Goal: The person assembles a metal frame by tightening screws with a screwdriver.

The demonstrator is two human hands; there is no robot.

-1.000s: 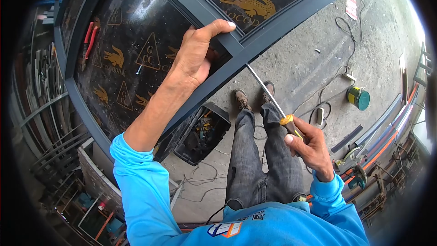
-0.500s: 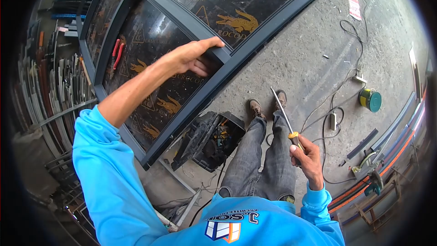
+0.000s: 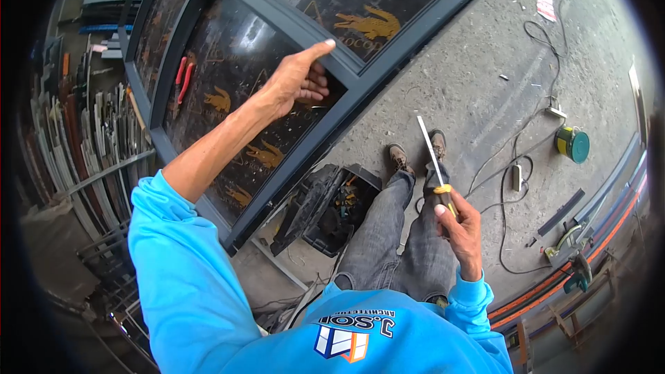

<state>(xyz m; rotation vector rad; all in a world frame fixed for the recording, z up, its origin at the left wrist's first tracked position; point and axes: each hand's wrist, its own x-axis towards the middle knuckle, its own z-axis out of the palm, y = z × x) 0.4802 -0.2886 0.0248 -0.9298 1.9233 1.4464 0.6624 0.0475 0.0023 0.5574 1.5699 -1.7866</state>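
My right hand (image 3: 463, 232) is closed around the yellow-and-black handle of a screwdriver (image 3: 431, 156), its long metal shaft pointing away from me over my shoes. My left hand (image 3: 294, 83) is at the crossbar (image 3: 277, 10) of a dark grey metal frame (image 3: 388, 62). Its thumb is stretched out over the bar, and the fingers are apart and half bent on the near side, above a dark panel (image 3: 235, 90). The panel carries gold crocodile prints. Red-handled pliers (image 3: 183, 79) lie on that panel to the left of the hand.
An open black toolbox (image 3: 339, 208) with tools sits on the concrete floor below the frame. Cables (image 3: 502, 215), a green tub (image 3: 573, 144) and a power tool (image 3: 571, 253) are at the right. Racks of metal profiles (image 3: 90, 131) stand at the left.
My left thumb has lifted outward and the fingers show more clearly beside the crossbar. The screwdriver in my right hand has turned slightly more upright. The whole view has shifted a little.
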